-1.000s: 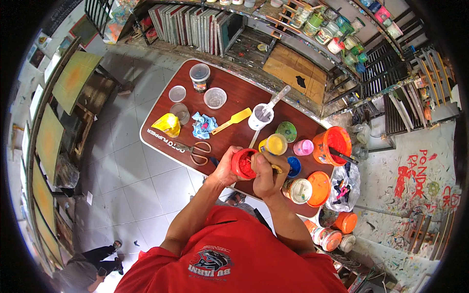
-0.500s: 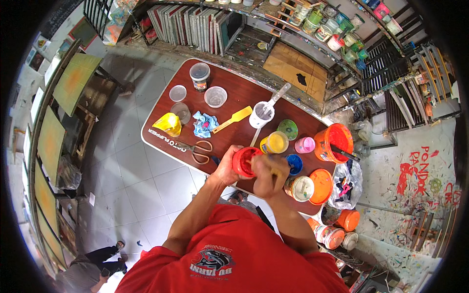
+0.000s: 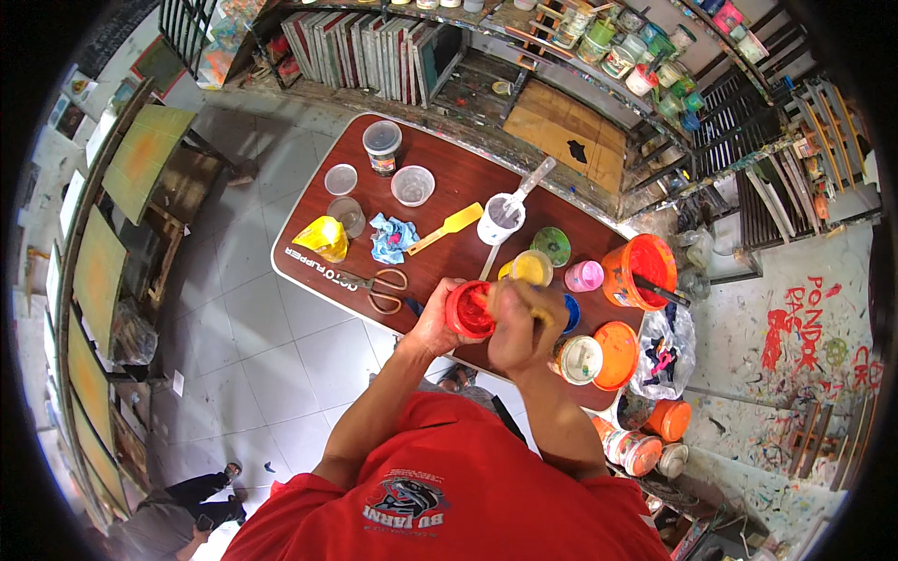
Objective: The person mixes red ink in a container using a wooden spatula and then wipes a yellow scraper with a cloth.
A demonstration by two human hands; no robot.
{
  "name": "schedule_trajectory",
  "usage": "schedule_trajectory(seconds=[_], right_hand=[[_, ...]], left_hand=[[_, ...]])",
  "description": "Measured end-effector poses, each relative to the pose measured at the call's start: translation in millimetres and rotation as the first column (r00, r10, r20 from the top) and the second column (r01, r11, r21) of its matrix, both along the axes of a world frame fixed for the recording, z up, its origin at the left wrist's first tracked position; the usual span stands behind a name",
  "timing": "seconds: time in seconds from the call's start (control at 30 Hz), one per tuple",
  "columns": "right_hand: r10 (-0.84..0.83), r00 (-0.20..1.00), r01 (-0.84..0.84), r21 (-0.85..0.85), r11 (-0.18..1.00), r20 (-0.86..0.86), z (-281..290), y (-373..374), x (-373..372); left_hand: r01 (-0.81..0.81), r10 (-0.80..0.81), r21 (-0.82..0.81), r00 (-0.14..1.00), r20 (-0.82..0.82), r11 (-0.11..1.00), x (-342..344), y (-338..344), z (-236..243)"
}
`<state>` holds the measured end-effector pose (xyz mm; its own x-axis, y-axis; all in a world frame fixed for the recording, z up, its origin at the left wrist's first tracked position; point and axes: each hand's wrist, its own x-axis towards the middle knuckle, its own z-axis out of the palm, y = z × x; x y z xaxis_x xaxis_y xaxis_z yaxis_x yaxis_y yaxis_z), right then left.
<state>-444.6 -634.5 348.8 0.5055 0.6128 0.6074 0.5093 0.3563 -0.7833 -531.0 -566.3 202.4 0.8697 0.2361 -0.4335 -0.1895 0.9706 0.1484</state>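
My left hand [image 3: 434, 323] is wrapped round the side of a red tub [image 3: 459, 323] of red paint, held over the table's near edge. Close against its right side, my right hand [image 3: 511, 337] is closed round a tan stirring stick [image 3: 541, 305] whose lower end reaches into the paint. Motion blurs that hand a little. Just beyond it stand a tub of yellow paint [image 3: 533, 268] and a blue paint tub [image 3: 571, 313], both partly covered. A pink tub [image 3: 585, 276] and a green round lid [image 3: 552, 247] lie farther right.
On the brown table [image 3: 440, 192] are scissors [image 3: 383, 291], a yellow spatula [image 3: 449, 227], a blue crumpled cloth [image 3: 394, 238] and a white tub [image 3: 500, 224] with a scraper. A large orange bucket [image 3: 645, 266] stands right. A person [image 3: 178, 514] is at lower left.
My right hand has shifted slightly right and nearer with the stirring stick, covering more of the blue tub. The red tub stays in my left hand, almost unmoved.
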Motion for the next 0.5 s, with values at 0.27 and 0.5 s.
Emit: schedule_trajectory(seconds=[0.27, 0.5], right_hand=[[0.005, 0.997, 0.001, -0.072, 0.997, 0.082, -15, -14, 18], [0.290, 0.933, -0.299, -0.011, 0.954, -0.214, 8, -22, -16]], left_hand=[[0.083, -0.086, 0.103, 0.996, 0.019, 0.991, -9, 9, 6], [-0.042, 0.036, 0.067, 0.996, 0.080, 0.997, -7, 16, -7]])
